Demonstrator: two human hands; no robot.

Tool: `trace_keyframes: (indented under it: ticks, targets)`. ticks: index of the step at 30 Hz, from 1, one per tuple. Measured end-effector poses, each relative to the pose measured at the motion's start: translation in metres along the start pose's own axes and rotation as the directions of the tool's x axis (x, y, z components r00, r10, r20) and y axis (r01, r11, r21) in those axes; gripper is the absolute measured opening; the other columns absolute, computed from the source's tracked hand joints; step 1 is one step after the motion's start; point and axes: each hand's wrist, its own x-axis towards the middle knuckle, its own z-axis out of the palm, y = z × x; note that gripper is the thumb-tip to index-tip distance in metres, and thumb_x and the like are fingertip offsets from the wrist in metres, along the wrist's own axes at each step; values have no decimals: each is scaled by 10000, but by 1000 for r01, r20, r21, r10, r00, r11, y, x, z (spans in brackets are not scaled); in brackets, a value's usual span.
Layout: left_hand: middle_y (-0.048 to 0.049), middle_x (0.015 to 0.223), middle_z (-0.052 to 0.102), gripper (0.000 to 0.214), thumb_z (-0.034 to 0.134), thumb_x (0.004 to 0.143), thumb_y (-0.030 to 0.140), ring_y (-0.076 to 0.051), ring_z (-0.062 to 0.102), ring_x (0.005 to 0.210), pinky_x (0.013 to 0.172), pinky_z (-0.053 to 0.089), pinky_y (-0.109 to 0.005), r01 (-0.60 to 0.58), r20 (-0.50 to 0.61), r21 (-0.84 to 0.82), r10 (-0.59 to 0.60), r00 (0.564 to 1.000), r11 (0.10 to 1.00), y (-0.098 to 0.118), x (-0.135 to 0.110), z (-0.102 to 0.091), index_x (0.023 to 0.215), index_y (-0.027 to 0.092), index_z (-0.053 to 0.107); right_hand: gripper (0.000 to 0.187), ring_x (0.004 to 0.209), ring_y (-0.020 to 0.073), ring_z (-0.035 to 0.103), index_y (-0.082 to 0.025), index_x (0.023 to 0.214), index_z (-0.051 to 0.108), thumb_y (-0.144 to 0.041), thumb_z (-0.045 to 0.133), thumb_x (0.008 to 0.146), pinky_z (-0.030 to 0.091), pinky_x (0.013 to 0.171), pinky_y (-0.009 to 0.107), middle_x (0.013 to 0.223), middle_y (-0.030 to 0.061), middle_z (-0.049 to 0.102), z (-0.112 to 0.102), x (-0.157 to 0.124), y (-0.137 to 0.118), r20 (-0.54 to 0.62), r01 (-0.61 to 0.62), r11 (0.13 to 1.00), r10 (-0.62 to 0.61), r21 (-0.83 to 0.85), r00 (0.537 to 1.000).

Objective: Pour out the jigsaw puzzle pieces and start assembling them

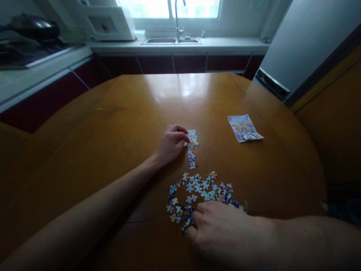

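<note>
My left hand (pixel 172 142) lies at the left edge of a narrow strip of joined jigsaw puzzle (pixel 191 152). Its fingers are bent, and the fingertips hold the strip's upper left side against the table. Nearer to me is a loose heap of jigsaw pieces (pixel 207 194), blue, white and multicoloured. Over the front of this heap, my right hand (pixel 214 226) is closed with its knuckles up. Its fingertips point down among dark blue pieces and are hidden, so what they pinch does not show.
A creased printed picture sheet (pixel 245 128) lies to the right on the brown wooden table (pixel 135 109). Beyond the table are a counter with a sink (pixel 160 40) and a white microwave (pixel 109 23). A pan (pixel 34 28) sits on the stove at left; a grey fridge (pixel 310 41) stands right.
</note>
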Motion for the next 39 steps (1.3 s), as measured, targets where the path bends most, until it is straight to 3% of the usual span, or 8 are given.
trace_keyframes:
  ticks: [5,9,11,13,15,18,29,39]
  targets:
    - [-35,932,677,264,576,786,62,-212,589,968,925,474,-414,3,0,7,-3,1000,1000,0,0,0,662,237,730,139,724,186,594,-157,744,686,-138,635,873,405,592,313,816,70,691,-25,-8,8,-44,34,999,-33,40,999]
    - [-35,940,678,274,564,788,52,-209,588,970,921,478,-410,2,-5,1,-2,1000,1000,-1,-1,1,671,230,735,142,711,110,585,-174,848,692,-98,587,907,430,651,237,858,15,689,-49,-9,47,-235,-40,928,135,371,962]
    - [-38,942,677,274,560,794,57,-210,587,975,918,481,-408,1,-3,-1,-1,1000,1000,-1,-1,1,674,227,738,130,741,114,603,-170,837,705,-127,604,907,449,684,235,817,9,695,-50,-4,77,-404,-91,847,341,524,849]
    - [-40,943,677,265,563,797,66,-212,587,980,920,483,-409,-2,4,1,2,1000,1000,1,-1,1,680,227,739,68,690,121,596,-165,844,721,-187,663,871,449,638,242,744,6,695,-43,2,108,-536,-117,761,548,638,642]
    - [-38,947,679,260,564,794,67,-211,588,979,922,484,-411,-7,20,8,7,1000,1000,2,-1,0,695,231,740,99,620,124,581,-149,826,728,-247,713,831,437,575,245,677,12,686,-33,8,132,-558,-115,687,665,717,496]
    - [-36,959,680,265,565,785,56,-214,584,988,924,482,-416,-23,51,19,22,998,1000,4,-1,-1,708,237,744,111,635,141,620,-146,799,743,-250,709,814,474,592,259,713,43,726,-22,12,150,-577,-96,665,702,740,417]
    - [-37,1028,675,118,680,803,155,-235,547,1042,952,476,-423,-91,129,76,81,988,993,4,-4,0,755,245,740,109,682,156,667,-150,863,753,-180,657,819,512,650,267,751,45,746,-9,21,149,-569,-109,692,663,713,487]
    - [-41,1048,672,58,711,792,192,-240,547,1053,944,483,-422,-91,148,87,78,986,992,4,-3,-1,763,239,729,117,700,165,686,-167,790,767,-143,655,815,484,663,272,779,57,768,-16,28,141,-596,-289,746,658,600,460]
